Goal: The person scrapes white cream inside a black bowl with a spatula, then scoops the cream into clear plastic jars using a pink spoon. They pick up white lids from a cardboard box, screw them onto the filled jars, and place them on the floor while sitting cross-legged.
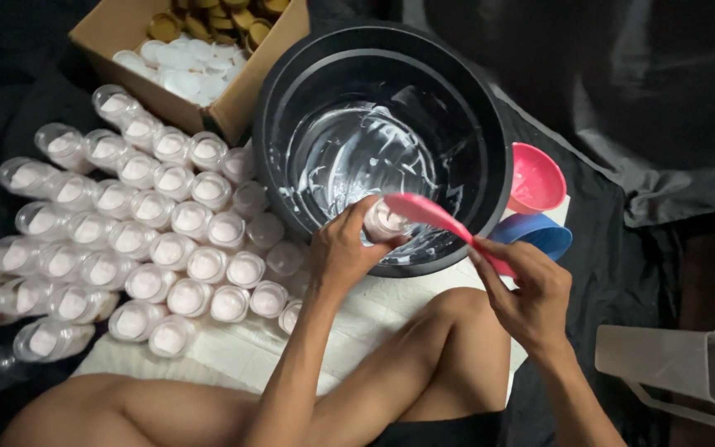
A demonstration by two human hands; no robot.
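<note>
My left hand (343, 248) grips a small clear jar (383, 222) holding white cream, held over the near rim of a big black bucket (490, 124). My right hand (527, 294) holds a pink spatula (436, 217) by its handle, and its blade rests on the jar's mouth. White cream smears the inside bottom of the bucket. To the left, several filled clear jars (171, 248) stand in rows on a white cloth (242, 352).
A cardboard box (246, 79) at the top left holds white inner lids and gold caps. A pink bowl (535, 178) and a blue bowl (539, 234) sit right of the bucket. A white plastic jug (676, 364) lies at the lower right. My bare legs cross the foreground.
</note>
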